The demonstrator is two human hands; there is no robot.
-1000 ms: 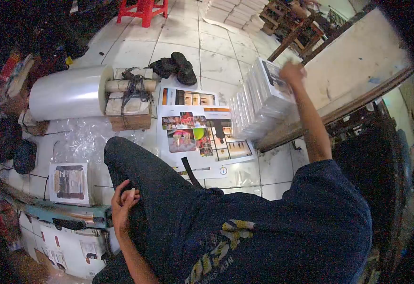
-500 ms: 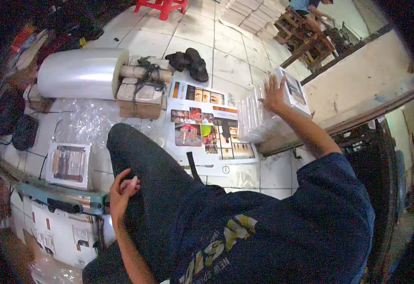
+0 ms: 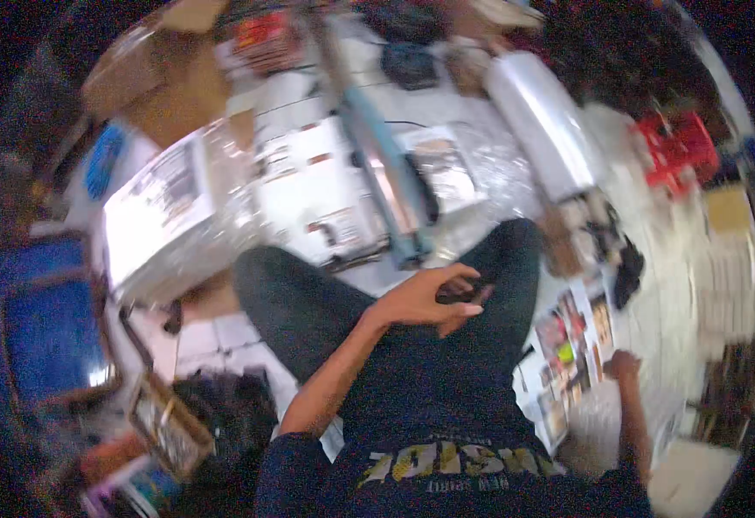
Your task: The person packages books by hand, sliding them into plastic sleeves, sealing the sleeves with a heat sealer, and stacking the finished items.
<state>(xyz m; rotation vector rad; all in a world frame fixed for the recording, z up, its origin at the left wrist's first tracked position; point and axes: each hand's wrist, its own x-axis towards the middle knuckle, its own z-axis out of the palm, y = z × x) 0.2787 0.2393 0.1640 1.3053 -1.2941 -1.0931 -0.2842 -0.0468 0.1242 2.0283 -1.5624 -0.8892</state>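
Note:
Above my lap, my left hand hovers with its fingers bent and apart, and nothing shows in it. My right hand is stretched out at the lower right, smeared by motion, so its fingers cannot be made out. It is near a stack of plastic-wrapped packs and the printed photo sheets on the floor. In front of my legs lies a long blue-green bar-shaped device, perhaps a bag sealer. Beside it is a wrapped printed pack.
A big roll of clear film lies beyond my knee. White printed packs and a large wrapped stack are at the left. Farther out are a red stool, dark shoes and a blue panel.
The view has swung left, bringing the left-side stack and blue panel into sight. My right hand has come off the top of the wrapped stack. My left hand is now over my lap.

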